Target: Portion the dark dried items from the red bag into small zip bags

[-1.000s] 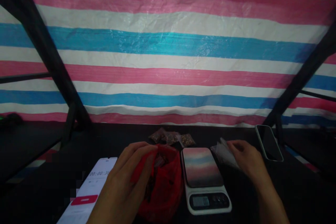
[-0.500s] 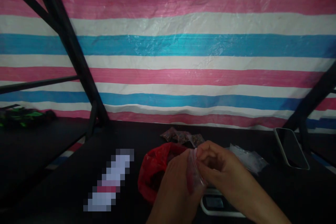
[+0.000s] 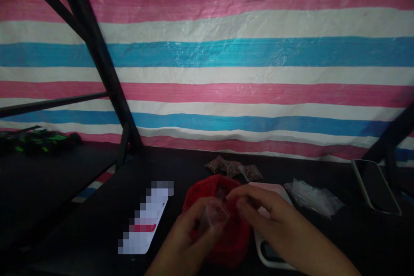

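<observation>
My left hand pinches a small clear plastic bag, whose mouth gapes toward the right. Beneath both hands sits a red plastic bag with its top open and dark contents inside. My right hand hovers over the right rim of the red bag, thumb and forefinger close together; whether anything is between them is too small to tell. Partly under my right hand lies a white scale with a dark display. Behind the red bag rest several small filled bags.
Flat clear bags lie right of the scale, with a phone farther right. A pixelated white and red item is at left. Black metal bars stand before a striped sheet. A green-black object sits far left.
My hands have moved apart, and the small clear bag went left and over the red bag with my left hand. My right hand has let go of it. The view has shifted slightly.
</observation>
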Demonstrator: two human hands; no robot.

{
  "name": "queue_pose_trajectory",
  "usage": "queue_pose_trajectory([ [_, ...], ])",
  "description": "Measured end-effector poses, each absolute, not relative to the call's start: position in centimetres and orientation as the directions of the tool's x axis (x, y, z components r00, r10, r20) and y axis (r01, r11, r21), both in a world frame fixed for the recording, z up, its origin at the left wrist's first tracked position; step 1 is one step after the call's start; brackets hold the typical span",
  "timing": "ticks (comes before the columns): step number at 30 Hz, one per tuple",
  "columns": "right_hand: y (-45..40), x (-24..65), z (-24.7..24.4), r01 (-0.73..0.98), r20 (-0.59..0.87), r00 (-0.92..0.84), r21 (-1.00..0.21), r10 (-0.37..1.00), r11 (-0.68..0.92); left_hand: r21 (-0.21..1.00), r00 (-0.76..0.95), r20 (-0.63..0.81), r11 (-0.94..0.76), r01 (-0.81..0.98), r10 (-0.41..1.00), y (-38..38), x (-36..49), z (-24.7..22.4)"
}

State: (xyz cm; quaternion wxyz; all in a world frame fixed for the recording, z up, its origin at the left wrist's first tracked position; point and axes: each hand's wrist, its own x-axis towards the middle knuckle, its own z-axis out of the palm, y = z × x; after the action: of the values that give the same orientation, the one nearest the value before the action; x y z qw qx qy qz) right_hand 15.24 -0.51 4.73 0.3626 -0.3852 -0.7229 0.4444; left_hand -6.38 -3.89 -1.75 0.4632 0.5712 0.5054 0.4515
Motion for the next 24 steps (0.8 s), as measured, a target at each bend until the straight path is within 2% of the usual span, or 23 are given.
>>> queue_pose_trajectory([
  [2,0.5,14.6,3.9,0.266,0.214,-0.378,-0.907,0.901,0.327,0.997,-0.006,0.053,-0.053,0.064,0.999,-3.2,-8.2,-2.3],
  [5,2.1,13.0,1.5,0.427,0.263,-0.347,-0.81,0.9,0.401,0.998,-0.097,0.057,-0.055,0.024,0.994,-2.3,-9.4,-2.9],
  [8,3.1,11.0,-0.8,0.661,0.202,-0.371,-0.629,0.906,0.411,0.991,-0.132,0.067,-0.051,0.121,0.989,-1.9,-8.8,-3.3],
  [11,3.4,9.5,-1.8,0.804,0.134,-0.305,-0.495,0.943,0.331,0.934,-0.166,0.158,-0.093,0.345,0.973,-1.9,-7.8,-3.9],
  [13,3.5,9.2,-2.0,0.808,0.111,-0.31,-0.493,0.944,0.323,0.876,-0.171,0.195,-0.093,0.473,0.966,-1.8,-7.7,-4.4],
  [18,3.4,10.3,-1.3,0.765,0.098,-0.364,-0.536,0.926,0.357,0.787,-0.264,0.224,-0.015,0.616,0.938,-1.9,-8.0,-4.7],
  [21,2.7,10.7,-0.2,0.771,0.068,-0.352,-0.544,0.933,0.331,0.783,-0.405,0.279,0.038,0.621,0.871,-2.4,-7.6,-4.2],
  [24,1.8,10.3,0.8,0.802,-0.075,-0.335,-0.546,0.939,0.242,0.831,-0.466,0.148,0.145,0.536,0.872,-3.0,-6.8,-3.6],
])
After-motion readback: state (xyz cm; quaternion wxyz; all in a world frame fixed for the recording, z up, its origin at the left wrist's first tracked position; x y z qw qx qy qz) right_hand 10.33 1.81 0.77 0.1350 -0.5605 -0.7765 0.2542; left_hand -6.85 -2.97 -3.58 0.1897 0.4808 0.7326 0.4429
